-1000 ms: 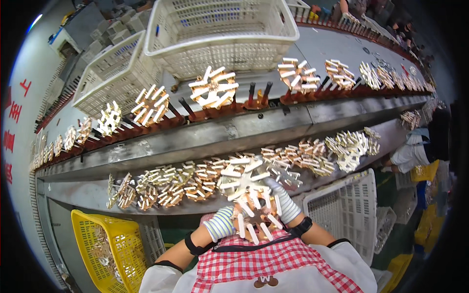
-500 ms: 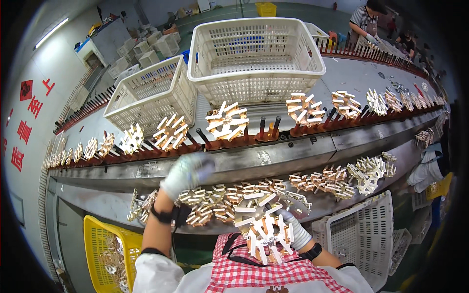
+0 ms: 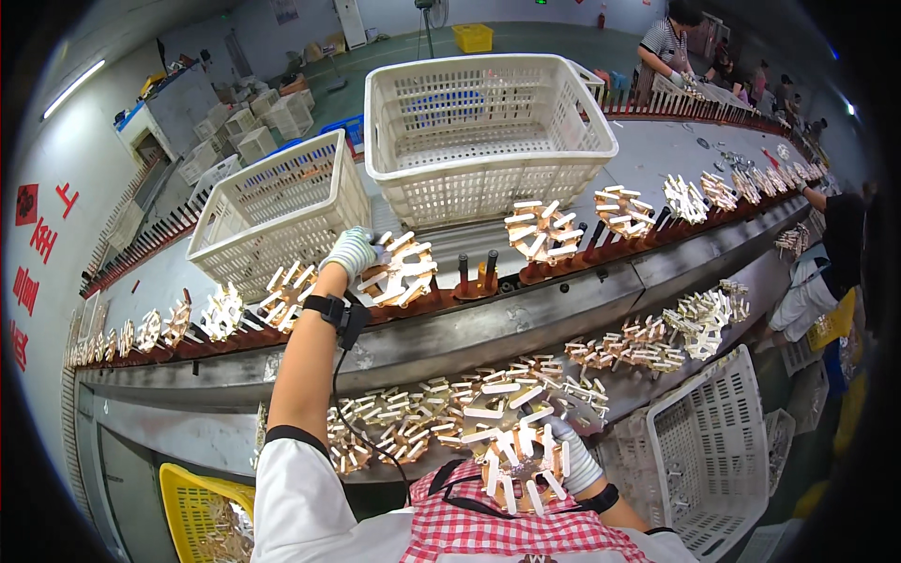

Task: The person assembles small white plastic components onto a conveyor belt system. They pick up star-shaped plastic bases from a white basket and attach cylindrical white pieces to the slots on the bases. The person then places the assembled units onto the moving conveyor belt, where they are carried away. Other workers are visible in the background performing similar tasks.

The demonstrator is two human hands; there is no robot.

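Observation:
My gloved left hand (image 3: 355, 251) reaches up to the conveyor rail and grips a star-shaped part with white-tipped copper arms (image 3: 402, 272) that sits on the rail's pegs. My gloved right hand (image 3: 569, 454) stays low by my chest and holds another such star-shaped part (image 3: 514, 450). To the right of the gripped part stand two bare dark pegs (image 3: 477, 271). More star parts (image 3: 542, 231) ride the rail (image 3: 563, 267) on both sides.
Several loose star parts lie on the lower shelf (image 3: 441, 418). Two white slatted crates (image 3: 483, 131) stand behind the rail. A yellow basket (image 3: 202, 511) is at lower left, a white basket (image 3: 713, 450) at lower right. Other people (image 3: 826, 263) work along the line at right.
My left hand has risen from the lower shelf to the rail and closed on a star part there. The right hand still holds its part near my chest.

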